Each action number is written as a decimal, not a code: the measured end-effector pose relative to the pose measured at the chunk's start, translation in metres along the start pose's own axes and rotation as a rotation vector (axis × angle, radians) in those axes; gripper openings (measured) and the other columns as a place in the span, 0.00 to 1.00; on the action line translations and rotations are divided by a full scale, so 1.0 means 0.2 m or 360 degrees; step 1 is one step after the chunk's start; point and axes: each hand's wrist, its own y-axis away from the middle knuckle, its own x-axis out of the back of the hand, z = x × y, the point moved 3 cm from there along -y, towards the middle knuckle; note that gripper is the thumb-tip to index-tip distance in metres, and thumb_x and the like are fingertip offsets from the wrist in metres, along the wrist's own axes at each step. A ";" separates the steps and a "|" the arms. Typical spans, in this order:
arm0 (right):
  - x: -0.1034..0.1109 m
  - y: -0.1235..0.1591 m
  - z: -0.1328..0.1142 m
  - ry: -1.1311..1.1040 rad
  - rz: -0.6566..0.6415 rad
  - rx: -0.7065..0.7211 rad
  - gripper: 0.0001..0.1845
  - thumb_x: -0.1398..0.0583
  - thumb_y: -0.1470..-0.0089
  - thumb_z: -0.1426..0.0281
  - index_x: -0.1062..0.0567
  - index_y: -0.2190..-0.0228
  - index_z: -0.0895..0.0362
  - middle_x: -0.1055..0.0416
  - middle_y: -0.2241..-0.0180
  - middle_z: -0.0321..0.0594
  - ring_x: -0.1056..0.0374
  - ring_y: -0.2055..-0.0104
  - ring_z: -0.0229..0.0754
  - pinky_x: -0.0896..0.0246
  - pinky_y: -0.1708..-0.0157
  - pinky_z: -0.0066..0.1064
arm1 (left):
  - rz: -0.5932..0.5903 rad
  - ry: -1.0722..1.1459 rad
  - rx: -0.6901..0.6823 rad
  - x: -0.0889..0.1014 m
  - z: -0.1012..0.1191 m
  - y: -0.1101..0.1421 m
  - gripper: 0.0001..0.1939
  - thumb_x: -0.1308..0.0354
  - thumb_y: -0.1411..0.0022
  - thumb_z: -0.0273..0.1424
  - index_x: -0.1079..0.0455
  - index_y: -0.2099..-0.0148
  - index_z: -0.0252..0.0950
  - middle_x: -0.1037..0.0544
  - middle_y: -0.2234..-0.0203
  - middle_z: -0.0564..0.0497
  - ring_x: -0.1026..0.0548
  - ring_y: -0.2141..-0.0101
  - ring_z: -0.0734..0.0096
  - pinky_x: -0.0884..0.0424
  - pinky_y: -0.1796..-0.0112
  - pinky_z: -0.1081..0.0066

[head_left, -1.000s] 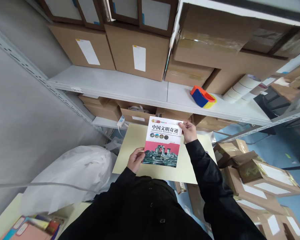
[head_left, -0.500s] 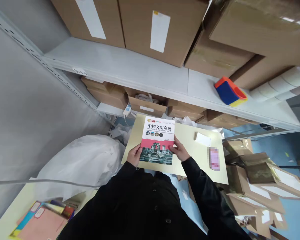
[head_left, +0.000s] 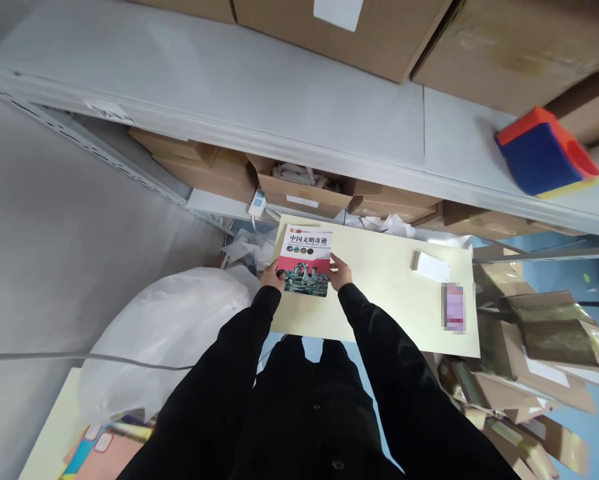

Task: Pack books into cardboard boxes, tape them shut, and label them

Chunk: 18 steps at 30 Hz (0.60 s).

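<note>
A book [head_left: 305, 261] with a white, red and dark green cover is held face up between my two hands, above the left part of a pale yellow table [head_left: 374, 307]. My left hand [head_left: 272, 275] grips its left edge, thumb on the cover. On the opposite edge, my right hand [head_left: 339, 272] is closed the same way. The fingers beneath the book are hidden. To the right on the tabletop lie a small white box-like block [head_left: 432, 266] and a pixelated pink-purple item [head_left: 454, 307].
Behind the table stands a grey metal shelf [head_left: 229, 100] with cardboard boxes [head_left: 324, 33] and a red, blue and yellow holder [head_left: 544, 157]. A white plastic bag [head_left: 164, 333] bulges at left, near colourful booklets [head_left: 109, 453]. Cardboard cartons [head_left: 529, 360] pile up at right.
My hands have moved forward with the book, away from my body, and it looks smaller. My arms are stretched further out. The camera view has shifted, with the shelf now closer.
</note>
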 end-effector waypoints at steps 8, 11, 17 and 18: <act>-0.11 -0.13 -0.01 0.0261 0.0131 0.0067 0.34 0.42 0.54 0.77 0.35 0.44 0.54 0.25 0.69 0.36 0.32 0.71 0.36 0.32 0.61 0.30 | 0.0067 -0.0068 -0.0125 -0.07 -0.08 -0.18 0.27 0.44 0.51 0.20 0.32 0.48 0.41 0.29 0.59 0.47 0.30 0.53 0.61 0.33 0.50 0.60; -0.12 -0.15 0.00 0.0289 0.0162 0.0090 0.32 0.42 0.55 0.78 0.32 0.46 0.56 0.27 0.64 0.40 0.31 0.69 0.36 0.33 0.59 0.31 | 0.0043 -0.0094 -0.0181 -0.09 -0.11 -0.19 0.25 0.42 0.53 0.19 0.30 0.52 0.42 0.30 0.60 0.47 0.30 0.52 0.61 0.32 0.50 0.59; -0.14 -0.15 0.00 0.0195 0.0116 0.0099 0.35 0.39 0.58 0.78 0.34 0.46 0.57 0.31 0.57 0.45 0.30 0.64 0.39 0.32 0.56 0.34 | 0.0059 -0.0145 -0.0214 -0.10 -0.11 -0.19 0.24 0.42 0.53 0.21 0.31 0.51 0.38 0.31 0.57 0.45 0.32 0.50 0.59 0.35 0.47 0.61; -0.13 -0.14 0.01 0.0181 0.0126 0.0081 0.36 0.39 0.58 0.78 0.36 0.45 0.56 0.31 0.55 0.46 0.30 0.63 0.39 0.32 0.56 0.35 | 0.0052 -0.0152 -0.0212 -0.10 -0.11 -0.19 0.24 0.42 0.53 0.22 0.32 0.51 0.38 0.31 0.56 0.45 0.33 0.49 0.59 0.36 0.46 0.61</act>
